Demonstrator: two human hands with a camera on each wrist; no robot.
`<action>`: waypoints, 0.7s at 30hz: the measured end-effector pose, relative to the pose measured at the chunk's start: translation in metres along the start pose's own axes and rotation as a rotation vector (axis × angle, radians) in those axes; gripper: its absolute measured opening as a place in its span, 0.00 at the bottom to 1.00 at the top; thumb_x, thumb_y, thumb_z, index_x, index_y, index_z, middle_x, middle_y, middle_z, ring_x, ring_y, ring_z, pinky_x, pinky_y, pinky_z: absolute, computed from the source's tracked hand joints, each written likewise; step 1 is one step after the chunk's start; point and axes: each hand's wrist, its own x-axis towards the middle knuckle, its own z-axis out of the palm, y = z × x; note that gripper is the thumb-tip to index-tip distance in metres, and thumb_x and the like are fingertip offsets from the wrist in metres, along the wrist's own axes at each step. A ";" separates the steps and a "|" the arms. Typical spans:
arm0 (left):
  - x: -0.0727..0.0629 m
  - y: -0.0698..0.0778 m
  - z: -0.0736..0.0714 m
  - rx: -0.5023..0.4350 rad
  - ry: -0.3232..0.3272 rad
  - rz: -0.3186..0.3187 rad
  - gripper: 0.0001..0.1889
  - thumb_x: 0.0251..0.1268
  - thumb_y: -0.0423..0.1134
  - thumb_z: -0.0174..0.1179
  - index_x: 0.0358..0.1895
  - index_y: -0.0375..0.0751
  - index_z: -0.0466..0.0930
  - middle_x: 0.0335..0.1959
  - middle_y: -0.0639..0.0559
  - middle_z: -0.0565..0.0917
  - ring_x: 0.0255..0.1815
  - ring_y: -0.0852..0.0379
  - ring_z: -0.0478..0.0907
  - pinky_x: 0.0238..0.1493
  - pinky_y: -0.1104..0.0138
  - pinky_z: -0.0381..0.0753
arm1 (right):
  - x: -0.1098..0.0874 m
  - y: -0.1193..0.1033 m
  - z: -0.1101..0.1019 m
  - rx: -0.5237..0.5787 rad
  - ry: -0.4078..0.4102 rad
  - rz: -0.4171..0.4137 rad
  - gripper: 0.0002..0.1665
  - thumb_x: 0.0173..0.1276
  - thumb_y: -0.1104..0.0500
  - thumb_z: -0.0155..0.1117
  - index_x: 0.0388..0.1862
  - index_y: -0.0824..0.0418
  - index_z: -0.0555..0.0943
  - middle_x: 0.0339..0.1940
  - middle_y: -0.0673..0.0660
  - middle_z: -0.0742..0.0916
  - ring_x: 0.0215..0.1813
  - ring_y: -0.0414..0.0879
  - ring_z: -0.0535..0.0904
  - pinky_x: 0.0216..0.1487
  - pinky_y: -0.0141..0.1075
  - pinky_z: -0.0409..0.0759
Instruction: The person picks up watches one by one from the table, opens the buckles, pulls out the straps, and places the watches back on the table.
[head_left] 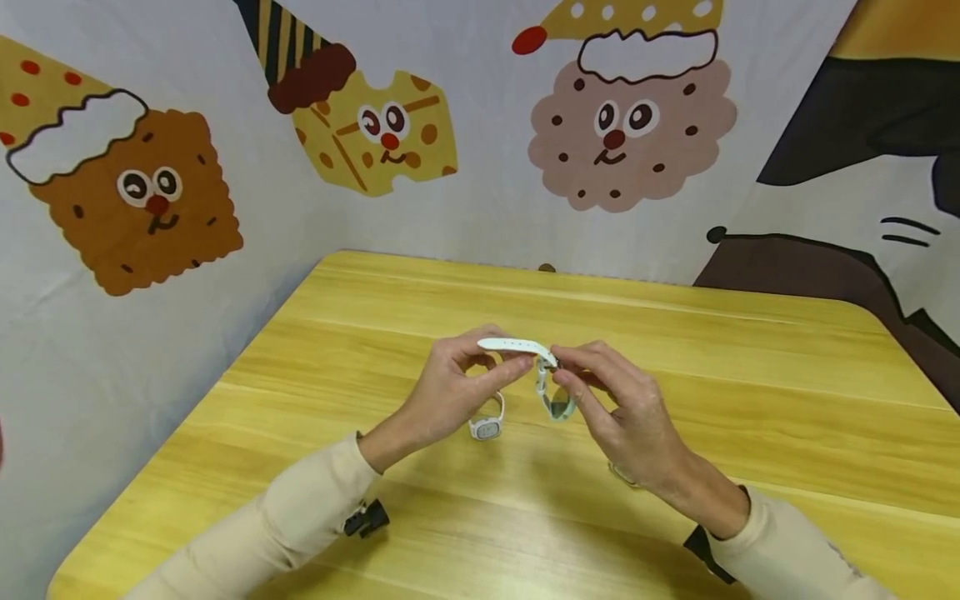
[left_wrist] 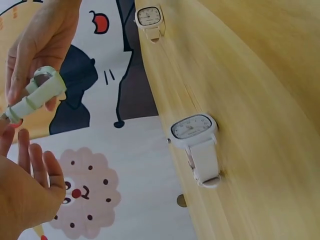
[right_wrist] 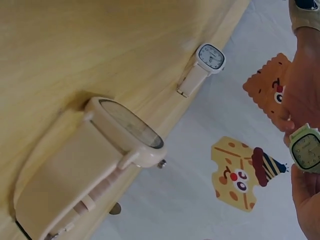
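A pale green wristwatch (head_left: 558, 407) is held up above the table between both hands; its dial shows in the right wrist view (right_wrist: 307, 151). My left hand (head_left: 450, 379) pinches the strap (head_left: 513, 344) near the buckle, the free strap end lying over the fingers. With thumb and fingertips, my right hand (head_left: 633, 412) grips the strap at the buckle from the other side. In the left wrist view, the left hand's other fingers (left_wrist: 37, 160) are spread loosely. Just where the strap end passes the buckle is too small to tell.
A white wristwatch (head_left: 487, 428) stands on the wooden table (head_left: 360, 333) below the left hand. A cream wristwatch (right_wrist: 75, 175), mostly hidden in the head view, stands beneath the right hand. A printed cloth (head_left: 480, 225) hangs behind the table.
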 end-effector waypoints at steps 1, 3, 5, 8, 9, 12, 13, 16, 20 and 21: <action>0.001 0.000 0.001 -0.003 0.006 0.009 0.05 0.70 0.30 0.64 0.44 0.35 0.88 0.40 0.53 0.86 0.39 0.50 0.79 0.40 0.61 0.80 | 0.000 0.000 0.001 0.002 -0.003 0.005 0.21 0.79 0.56 0.58 0.56 0.74 0.81 0.43 0.60 0.85 0.43 0.47 0.84 0.46 0.35 0.85; 0.002 -0.001 0.001 -0.004 0.012 0.028 0.05 0.69 0.28 0.64 0.43 0.34 0.88 0.40 0.52 0.85 0.38 0.51 0.78 0.38 0.63 0.79 | -0.001 0.001 0.002 -0.002 -0.009 0.020 0.21 0.78 0.55 0.58 0.55 0.73 0.81 0.42 0.59 0.85 0.42 0.47 0.84 0.45 0.33 0.85; 0.003 -0.002 0.002 0.003 0.008 0.035 0.05 0.67 0.26 0.65 0.42 0.33 0.88 0.39 0.52 0.85 0.37 0.52 0.78 0.37 0.64 0.79 | -0.002 0.000 0.003 -0.009 -0.012 0.032 0.22 0.78 0.54 0.59 0.55 0.72 0.82 0.42 0.58 0.85 0.41 0.47 0.84 0.44 0.32 0.85; 0.004 -0.004 0.001 0.032 -0.005 0.044 0.05 0.66 0.25 0.66 0.41 0.33 0.89 0.39 0.52 0.86 0.37 0.53 0.79 0.36 0.64 0.79 | -0.002 0.001 0.003 -0.024 -0.022 0.028 0.20 0.78 0.55 0.60 0.54 0.71 0.83 0.43 0.57 0.85 0.42 0.47 0.84 0.44 0.31 0.84; 0.004 -0.004 0.000 0.045 -0.009 0.050 0.05 0.65 0.24 0.67 0.41 0.33 0.89 0.39 0.52 0.86 0.37 0.54 0.79 0.36 0.64 0.80 | -0.001 0.001 0.002 -0.030 -0.029 0.021 0.18 0.77 0.58 0.61 0.54 0.71 0.83 0.44 0.57 0.86 0.42 0.47 0.84 0.44 0.31 0.84; 0.003 -0.005 -0.002 0.095 -0.015 0.092 0.06 0.63 0.23 0.68 0.40 0.34 0.89 0.39 0.51 0.86 0.37 0.55 0.81 0.35 0.64 0.81 | 0.000 0.001 0.002 -0.046 -0.062 0.019 0.14 0.71 0.69 0.66 0.54 0.70 0.84 0.45 0.55 0.86 0.43 0.46 0.84 0.45 0.30 0.83; 0.003 -0.005 -0.002 0.114 -0.018 0.115 0.06 0.62 0.23 0.69 0.40 0.33 0.89 0.38 0.50 0.86 0.36 0.56 0.81 0.34 0.65 0.82 | 0.000 0.002 0.002 -0.052 -0.074 0.022 0.16 0.68 0.73 0.67 0.54 0.69 0.84 0.45 0.54 0.86 0.43 0.45 0.84 0.45 0.30 0.83; 0.003 -0.005 -0.004 0.194 -0.045 0.201 0.06 0.61 0.22 0.69 0.40 0.32 0.89 0.37 0.48 0.86 0.34 0.58 0.82 0.32 0.68 0.84 | 0.001 0.002 0.001 -0.062 -0.109 0.050 0.22 0.61 0.80 0.69 0.53 0.68 0.85 0.46 0.53 0.86 0.42 0.44 0.84 0.44 0.30 0.83; 0.004 -0.003 -0.006 0.377 -0.132 0.295 0.05 0.63 0.23 0.68 0.40 0.30 0.88 0.37 0.47 0.85 0.30 0.64 0.79 0.29 0.77 0.79 | -0.001 0.004 0.002 -0.079 -0.140 0.068 0.20 0.59 0.80 0.70 0.50 0.68 0.86 0.46 0.53 0.86 0.41 0.43 0.84 0.42 0.29 0.83; 0.004 -0.002 -0.007 0.425 -0.157 0.307 0.04 0.64 0.24 0.68 0.41 0.30 0.88 0.37 0.48 0.84 0.29 0.65 0.78 0.28 0.79 0.77 | -0.002 0.005 0.002 -0.084 -0.146 0.068 0.19 0.59 0.80 0.70 0.49 0.69 0.86 0.46 0.53 0.86 0.41 0.43 0.84 0.41 0.28 0.83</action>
